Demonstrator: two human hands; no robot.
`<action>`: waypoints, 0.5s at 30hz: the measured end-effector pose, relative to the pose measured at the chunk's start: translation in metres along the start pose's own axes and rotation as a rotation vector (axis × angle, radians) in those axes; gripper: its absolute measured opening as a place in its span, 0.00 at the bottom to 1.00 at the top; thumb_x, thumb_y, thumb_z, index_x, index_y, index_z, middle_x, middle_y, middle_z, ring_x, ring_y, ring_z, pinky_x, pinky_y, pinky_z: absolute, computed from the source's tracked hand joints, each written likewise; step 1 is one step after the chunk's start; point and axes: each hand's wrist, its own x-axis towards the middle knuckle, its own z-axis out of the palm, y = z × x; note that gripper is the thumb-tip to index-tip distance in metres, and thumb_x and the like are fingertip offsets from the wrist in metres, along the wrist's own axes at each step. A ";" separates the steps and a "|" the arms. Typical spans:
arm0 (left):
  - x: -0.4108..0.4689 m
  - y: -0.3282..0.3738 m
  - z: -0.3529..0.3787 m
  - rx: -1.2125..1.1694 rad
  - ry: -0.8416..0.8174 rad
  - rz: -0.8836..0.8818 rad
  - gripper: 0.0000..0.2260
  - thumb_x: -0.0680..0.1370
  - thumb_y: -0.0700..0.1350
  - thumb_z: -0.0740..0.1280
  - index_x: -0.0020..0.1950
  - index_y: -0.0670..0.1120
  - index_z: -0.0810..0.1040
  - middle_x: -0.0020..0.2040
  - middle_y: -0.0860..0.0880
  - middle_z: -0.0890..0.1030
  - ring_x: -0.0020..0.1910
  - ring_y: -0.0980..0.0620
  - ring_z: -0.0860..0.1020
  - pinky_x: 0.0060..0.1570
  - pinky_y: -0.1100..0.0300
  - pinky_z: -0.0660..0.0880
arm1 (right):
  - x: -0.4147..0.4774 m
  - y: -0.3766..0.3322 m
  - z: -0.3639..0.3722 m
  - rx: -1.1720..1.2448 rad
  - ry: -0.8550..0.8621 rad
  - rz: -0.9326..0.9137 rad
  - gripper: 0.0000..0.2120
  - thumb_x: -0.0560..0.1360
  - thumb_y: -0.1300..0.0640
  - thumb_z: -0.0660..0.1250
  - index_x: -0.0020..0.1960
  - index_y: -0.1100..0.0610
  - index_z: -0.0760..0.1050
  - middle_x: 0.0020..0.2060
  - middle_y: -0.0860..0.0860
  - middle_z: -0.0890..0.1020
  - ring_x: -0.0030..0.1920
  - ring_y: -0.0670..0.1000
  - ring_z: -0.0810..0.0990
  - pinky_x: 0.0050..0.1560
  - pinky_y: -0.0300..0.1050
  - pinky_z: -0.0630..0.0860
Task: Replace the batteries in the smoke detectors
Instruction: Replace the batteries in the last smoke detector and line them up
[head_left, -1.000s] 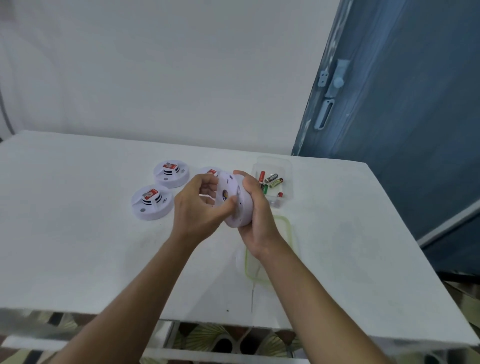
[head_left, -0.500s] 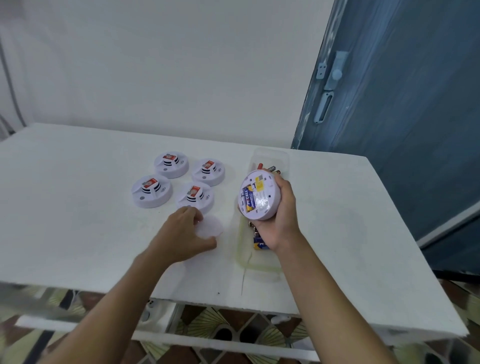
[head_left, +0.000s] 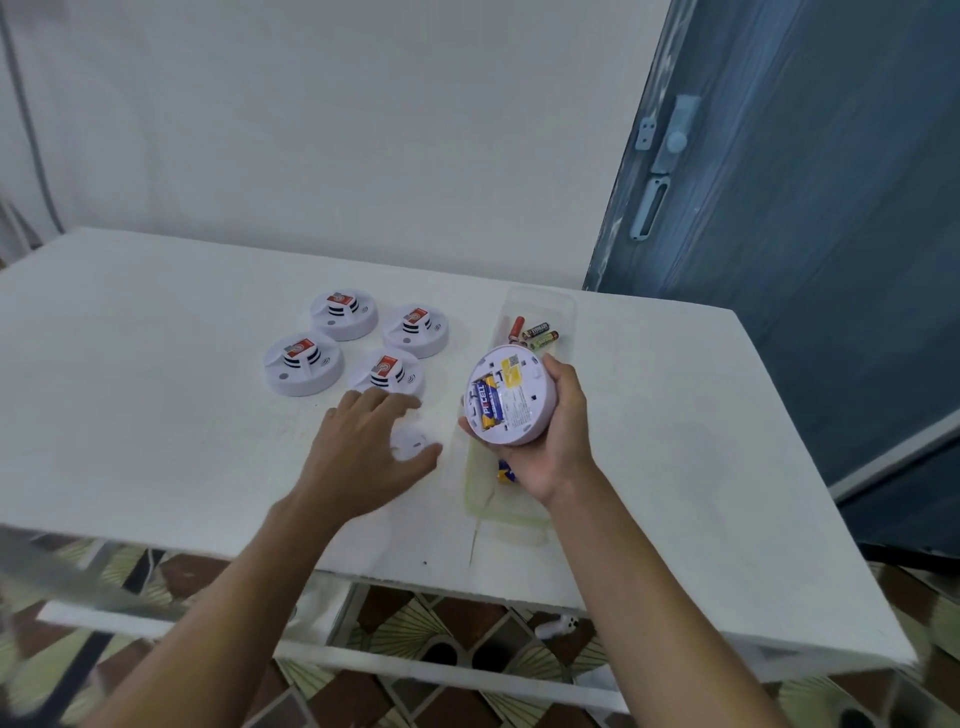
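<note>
Nearest the camera, both forearms reach in over the front edge of the white table (head_left: 156, 415). The left hand (head_left: 363, 452) is down low with fingers spread loose, holding nothing. It's a bit blurry, and its thumb sits right by a small round cover (head_left: 410, 441) lying flat on the table, can't tell if it actually touches. The right hand (head_left: 550, 441) has its fingers wrapped round the rim of a detector (head_left: 519, 410), held up off the table and tilted, back side toward the camera, with blue-and-yellow batteries (head_left: 488, 402) sitting in the open compartment. Right under that hand is a clear tray (head_left: 475, 504) with another battery (head_left: 505, 474) peeking out. Further back on the left, four more detectors (head_left: 303, 364) sit in a cluster, red-labelled tops up. Behind the held one, a clear box (head_left: 563, 312) has some loose cells (head_left: 535, 332) in it. Blue door (head_left: 805, 260) at the far right.
</note>
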 end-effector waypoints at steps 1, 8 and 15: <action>0.001 0.008 -0.003 -0.084 0.043 0.040 0.24 0.71 0.63 0.69 0.62 0.51 0.76 0.56 0.53 0.78 0.55 0.52 0.73 0.53 0.55 0.72 | 0.000 0.001 0.000 -0.001 -0.001 0.007 0.28 0.77 0.41 0.60 0.71 0.54 0.75 0.65 0.60 0.79 0.61 0.61 0.78 0.64 0.63 0.75; 0.017 0.060 -0.010 -0.325 0.137 0.130 0.17 0.72 0.49 0.74 0.60 0.50 0.79 0.52 0.56 0.77 0.49 0.58 0.72 0.47 0.71 0.66 | -0.006 -0.002 -0.002 0.050 0.011 0.067 0.30 0.74 0.43 0.61 0.71 0.57 0.74 0.56 0.57 0.81 0.54 0.58 0.79 0.46 0.49 0.79; 0.023 0.065 -0.005 -0.300 0.093 0.175 0.18 0.71 0.48 0.76 0.59 0.47 0.81 0.50 0.51 0.81 0.43 0.59 0.74 0.42 0.76 0.69 | -0.013 -0.013 -0.007 0.063 -0.011 0.047 0.25 0.77 0.44 0.56 0.65 0.57 0.78 0.52 0.58 0.83 0.52 0.59 0.81 0.44 0.48 0.80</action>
